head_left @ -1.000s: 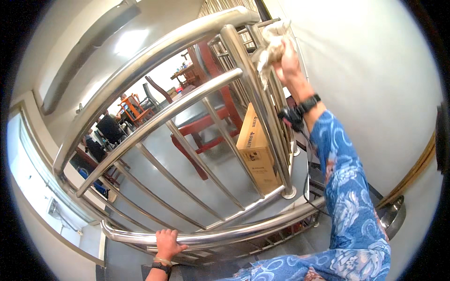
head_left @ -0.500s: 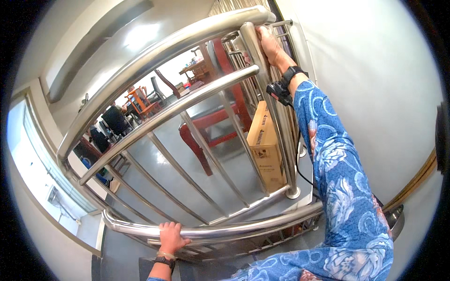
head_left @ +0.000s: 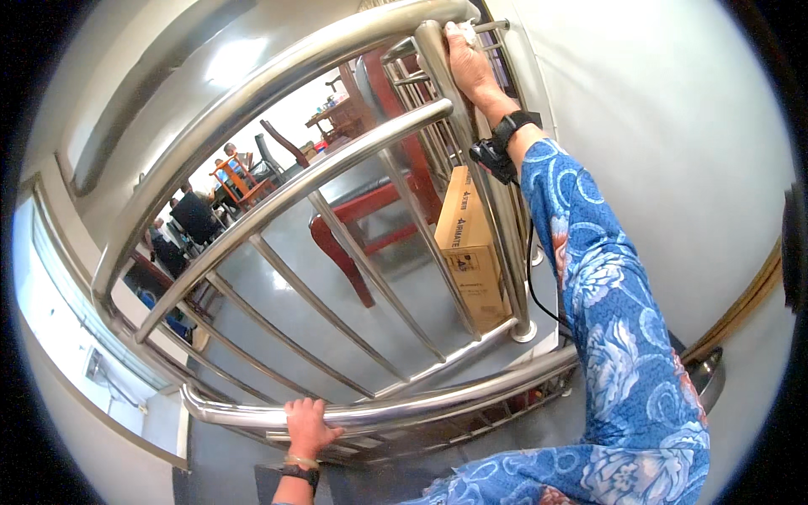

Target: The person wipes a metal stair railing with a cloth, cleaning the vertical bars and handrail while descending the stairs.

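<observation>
Wall (head_left: 656, 126): white, frame R.
Post (head_left: 459, 122), upper ctr: my R hand (head_left: 473, 66) holds cloth (head_left: 468, 34) to it.
Lower rail (head_left: 454, 406): L hand (head_left: 308, 426) grips it.
Cloth: prob. mid-wipe; next needs snug pressure.

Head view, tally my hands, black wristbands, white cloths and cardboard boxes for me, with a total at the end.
Hands: 2 (left hand, right hand)
Black wristbands: 2
White cloth, only partly visible: 1
Cardboard box: 1
Total: 6

Bright glare on lower handrail (head_left: 396, 413) (warped periphery)
</observation>
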Demonstrator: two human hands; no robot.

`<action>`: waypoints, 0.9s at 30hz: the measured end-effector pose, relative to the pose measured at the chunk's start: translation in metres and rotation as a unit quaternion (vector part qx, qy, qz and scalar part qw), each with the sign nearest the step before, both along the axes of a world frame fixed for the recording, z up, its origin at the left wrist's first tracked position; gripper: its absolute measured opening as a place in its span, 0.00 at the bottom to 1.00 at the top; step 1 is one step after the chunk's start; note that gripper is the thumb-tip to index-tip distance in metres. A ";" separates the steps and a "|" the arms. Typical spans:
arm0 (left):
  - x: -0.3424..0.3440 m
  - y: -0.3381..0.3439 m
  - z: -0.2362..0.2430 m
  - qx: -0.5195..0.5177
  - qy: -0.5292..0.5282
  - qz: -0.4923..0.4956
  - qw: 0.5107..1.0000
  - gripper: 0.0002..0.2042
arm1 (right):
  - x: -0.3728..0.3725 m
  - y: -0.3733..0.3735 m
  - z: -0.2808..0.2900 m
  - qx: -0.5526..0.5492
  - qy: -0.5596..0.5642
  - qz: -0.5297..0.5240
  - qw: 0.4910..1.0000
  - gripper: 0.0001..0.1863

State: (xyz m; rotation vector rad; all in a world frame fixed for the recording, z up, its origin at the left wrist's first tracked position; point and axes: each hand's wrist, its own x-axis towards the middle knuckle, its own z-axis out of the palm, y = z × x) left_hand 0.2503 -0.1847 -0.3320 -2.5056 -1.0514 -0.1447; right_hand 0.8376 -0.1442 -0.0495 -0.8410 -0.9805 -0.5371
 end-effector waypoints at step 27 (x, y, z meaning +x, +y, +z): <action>0.001 -0.002 -0.008 0.011 0.029 0.010 0.999 0.31 | -0.027 -0.035 -0.396 -0.206 0.364 0.157 0.895 0.33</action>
